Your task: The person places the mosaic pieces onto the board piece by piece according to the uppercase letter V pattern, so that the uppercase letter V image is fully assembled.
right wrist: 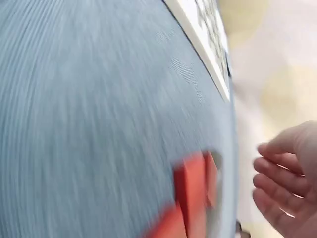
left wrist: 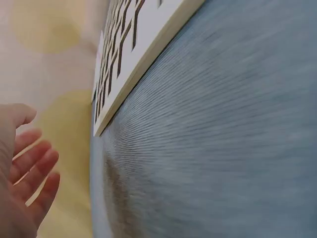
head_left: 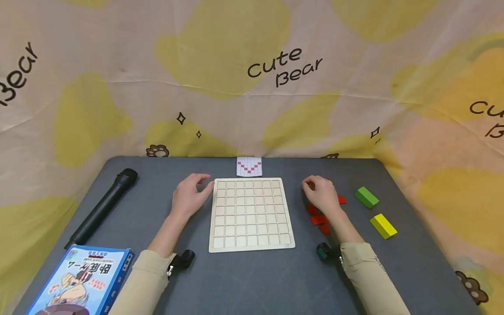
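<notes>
A pale square grid board (head_left: pixel 252 214) lies on the table with its squares facing up. My left hand (head_left: pixel 188 194) is at the board's upper left corner, fingers relaxed and thumb near the edge; whether it touches cannot be told. In the left wrist view, the left hand (left wrist: pixel 29 168) holds nothing. On the other side, my right hand (head_left: pixel 320 192) hovers over several red blocks (head_left: pixel 318 219), partly hiding them. Its fingers are loosely curled in the right wrist view, with nothing seen between them. The red blocks (right wrist: pixel 193 183) are blurred there.
Behind the board, a small card (head_left: pixel 249 166) shows a pink V pattern on a grid. Right of the red blocks are a green block (head_left: pixel 366 197) and a yellow block (head_left: pixel 383 226). A black microphone (head_left: pixel 103 205) and a blue box (head_left: pixel 78 280) lie at the left. Printed cloth (head_left: pixel 220 52) hangs behind.
</notes>
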{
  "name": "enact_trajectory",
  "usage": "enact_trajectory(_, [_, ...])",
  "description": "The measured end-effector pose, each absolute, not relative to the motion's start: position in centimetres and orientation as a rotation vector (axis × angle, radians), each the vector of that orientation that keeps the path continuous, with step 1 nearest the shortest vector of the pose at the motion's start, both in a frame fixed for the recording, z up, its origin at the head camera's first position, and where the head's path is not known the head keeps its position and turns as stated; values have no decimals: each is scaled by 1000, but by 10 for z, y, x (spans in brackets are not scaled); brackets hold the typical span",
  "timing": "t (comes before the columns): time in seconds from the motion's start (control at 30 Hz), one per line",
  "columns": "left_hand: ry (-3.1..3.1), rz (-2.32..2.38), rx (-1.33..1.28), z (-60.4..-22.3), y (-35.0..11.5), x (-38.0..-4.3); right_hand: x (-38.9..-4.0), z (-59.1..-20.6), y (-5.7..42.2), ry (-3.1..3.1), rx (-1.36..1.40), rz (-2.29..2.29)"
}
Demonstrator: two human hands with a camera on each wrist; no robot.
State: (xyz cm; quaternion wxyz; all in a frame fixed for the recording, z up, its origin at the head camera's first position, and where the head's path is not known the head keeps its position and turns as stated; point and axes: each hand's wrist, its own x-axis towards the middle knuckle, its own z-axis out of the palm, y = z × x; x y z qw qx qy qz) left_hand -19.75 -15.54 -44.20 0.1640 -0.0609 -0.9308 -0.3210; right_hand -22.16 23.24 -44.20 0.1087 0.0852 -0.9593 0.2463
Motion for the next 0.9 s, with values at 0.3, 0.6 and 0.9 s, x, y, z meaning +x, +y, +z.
enact_trajectory(0.3, [-2894, -1101, -543, -462, -163, -154, -201, -437, 283, -3072, 377, 868])
enact_trajectory(0.6, [-3098, -1008, -695, -468, -160, -136, -194, -443, 276, -3068, 527, 829])
enact_trajectory(0.9, [-3109, -998, -743, -468, -159, -136, -194, -447, 270, -3015, 503, 724])
